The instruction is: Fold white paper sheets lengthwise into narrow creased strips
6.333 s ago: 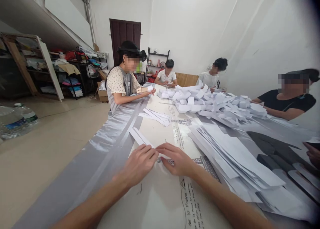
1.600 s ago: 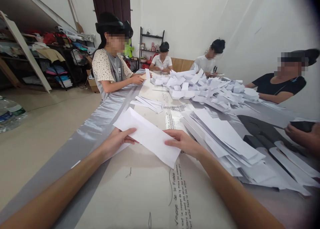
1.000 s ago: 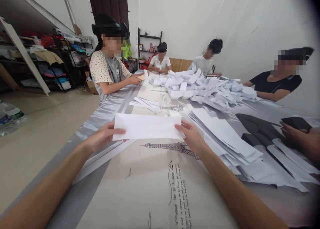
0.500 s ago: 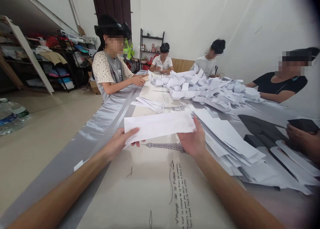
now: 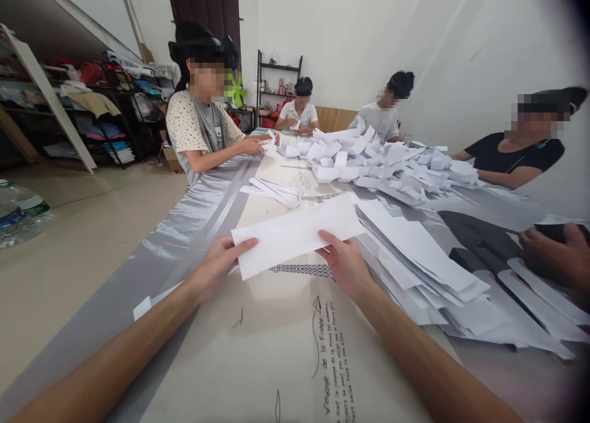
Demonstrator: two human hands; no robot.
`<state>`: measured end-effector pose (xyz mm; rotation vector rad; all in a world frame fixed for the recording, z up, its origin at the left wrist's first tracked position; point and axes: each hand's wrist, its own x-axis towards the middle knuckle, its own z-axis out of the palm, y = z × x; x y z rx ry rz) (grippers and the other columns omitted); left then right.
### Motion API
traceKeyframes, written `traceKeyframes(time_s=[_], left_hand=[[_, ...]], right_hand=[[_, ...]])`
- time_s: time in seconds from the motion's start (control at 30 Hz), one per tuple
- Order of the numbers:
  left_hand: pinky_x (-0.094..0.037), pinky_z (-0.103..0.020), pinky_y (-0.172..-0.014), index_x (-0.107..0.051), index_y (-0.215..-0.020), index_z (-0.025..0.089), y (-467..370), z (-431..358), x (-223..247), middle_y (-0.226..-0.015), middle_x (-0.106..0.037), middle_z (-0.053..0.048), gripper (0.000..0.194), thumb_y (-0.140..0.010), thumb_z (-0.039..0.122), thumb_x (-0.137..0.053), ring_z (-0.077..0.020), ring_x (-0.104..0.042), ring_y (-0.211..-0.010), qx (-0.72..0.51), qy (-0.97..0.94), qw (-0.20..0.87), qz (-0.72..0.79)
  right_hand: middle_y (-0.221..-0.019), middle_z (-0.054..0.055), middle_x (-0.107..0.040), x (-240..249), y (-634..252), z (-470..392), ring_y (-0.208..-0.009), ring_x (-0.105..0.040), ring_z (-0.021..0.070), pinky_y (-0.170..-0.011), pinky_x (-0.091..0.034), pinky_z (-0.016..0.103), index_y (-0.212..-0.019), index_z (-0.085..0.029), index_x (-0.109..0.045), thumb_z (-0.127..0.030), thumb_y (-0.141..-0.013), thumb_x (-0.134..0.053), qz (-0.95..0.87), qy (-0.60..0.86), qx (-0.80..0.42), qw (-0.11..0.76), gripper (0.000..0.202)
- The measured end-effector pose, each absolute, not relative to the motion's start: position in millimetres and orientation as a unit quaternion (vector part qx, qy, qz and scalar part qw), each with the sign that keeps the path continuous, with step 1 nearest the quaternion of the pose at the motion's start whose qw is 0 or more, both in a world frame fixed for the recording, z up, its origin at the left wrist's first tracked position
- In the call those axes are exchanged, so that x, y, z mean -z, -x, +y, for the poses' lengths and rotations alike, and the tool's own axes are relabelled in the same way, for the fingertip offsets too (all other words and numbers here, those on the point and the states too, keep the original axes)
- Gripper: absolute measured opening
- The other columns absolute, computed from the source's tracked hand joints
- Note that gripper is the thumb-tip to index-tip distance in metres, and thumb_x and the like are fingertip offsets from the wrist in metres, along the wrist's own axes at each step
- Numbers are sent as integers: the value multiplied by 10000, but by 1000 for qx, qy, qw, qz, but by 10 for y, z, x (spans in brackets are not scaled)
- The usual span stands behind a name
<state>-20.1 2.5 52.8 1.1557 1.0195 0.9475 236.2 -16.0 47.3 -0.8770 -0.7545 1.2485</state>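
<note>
A long white sheet of paper (image 5: 290, 232) is held up above the table, tilted with its right end higher. My left hand (image 5: 219, 260) pinches its left end, thumb on top and fingers underneath. Along the lower right edge, my right hand (image 5: 343, 260) grips the same paper, thumb on the front face. To the right lies a stack of white paper sheets (image 5: 415, 257), fanned unevenly. A few narrow folded white strips (image 5: 271, 190) rest just beyond the paper. Another white piece (image 5: 152, 303) is partly hidden behind my left forearm.
A large heap of folded white papers (image 5: 359, 158) covers the far right of the table. The printed tablecloth (image 5: 258, 349) runs down the middle. Several people sit around the table; one person's hand (image 5: 557, 251) holds something black at right, near dark grey items (image 5: 483, 238).
My right hand has moved left from the paper's right end to its lower edge and closed there. The paper's left end has dipped and its right end has risen.
</note>
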Motion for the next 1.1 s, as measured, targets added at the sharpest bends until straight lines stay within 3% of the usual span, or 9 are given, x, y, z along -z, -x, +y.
traceKeyframes(time_s=[0.1, 0.27, 0.47, 0.6, 0.77, 0.9, 0.97, 1.1], left_hand=[[-537, -320, -809, -765, -1044, 138, 230, 58, -542, -1097, -761, -132, 490, -731, 509, -825, -295, -708, -1009, -414, -489, 629, 441], [-529, -324, -813, -769, -1046, 153, 240, 21, -555, -1099, -761, -117, 465, -754, 514, -804, -284, -711, -978, -372, -529, 627, 434], [-528, -310, -704, -772, -917, 163, 280, 19, -617, -924, -779, -83, 418, -760, 550, -779, -267, -717, -819, -323, -602, 571, 455], [-549, -318, -736, -725, -1080, 197, 272, 24, -672, -1010, -767, -64, 472, -748, 525, -795, -268, -716, -881, -342, -624, 548, 441], [-562, -326, -715, -623, -1277, 200, 286, 49, -639, -1077, -744, -82, 665, -725, 512, -820, -271, -717, -882, -386, -621, 522, 439], [-544, -290, -649, -547, -1364, 209, 336, 89, -628, -936, -759, -62, 744, -739, 512, -813, -234, -720, -778, -442, -585, 519, 438], [-525, -267, -618, -519, -1393, 225, 359, 113, -634, -838, -756, -28, 780, -732, 516, -816, -211, -713, -717, -477, -569, 505, 441], [-529, -266, -619, -528, -1395, 244, 384, 158, -645, -769, -752, -1, 802, -706, 522, -833, -217, -723, -726, -510, -558, 470, 456]], right_hand=[[-1167, 12, -735, -474, -2398, -141, -1096, -676, 230, -846, -623, 329, -1061, -264, -711, -260, -715, -861, -307, 392, -567, 656, 377], [-1207, 22, -719, -462, -2479, -94, -1147, -655, 229, -844, -627, 304, -981, -245, -713, -317, -775, -813, -273, 396, -564, 671, 240], [-1046, 53, -748, -443, -2584, -15, -1035, -690, 233, -806, -646, 341, -842, -219, -645, -290, -749, -820, -226, 439, -485, 722, 210], [-1039, 57, -748, -428, -2655, 25, -1006, -695, 225, -798, -636, 320, -858, -202, -665, -253, -694, -851, -242, 447, -472, 721, 252], [-1106, 49, -746, -445, -2851, 67, -1047, -678, 213, -812, -605, 275, -926, -207, -739, -317, -726, -836, -319, 459, -489, 669, 248], [-968, 62, -750, -491, -3017, 83, -879, -691, 205, -715, -615, 279, -839, -189, -759, -312, -703, -864, -353, 472, -519, 619, 212], [-926, 31, -737, -508, -3060, 81, -808, -676, 181, -685, -619, 281, -874, -213, -768, -312, -685, -879, -360, 479, -507, 620, 240], [-750, -31, -681, -540, -3058, 49, -747, -653, 169, -688, -605, 306, -1154, -273, -733, -328, -693, -875, -403, 478, -459, 631, 485]])
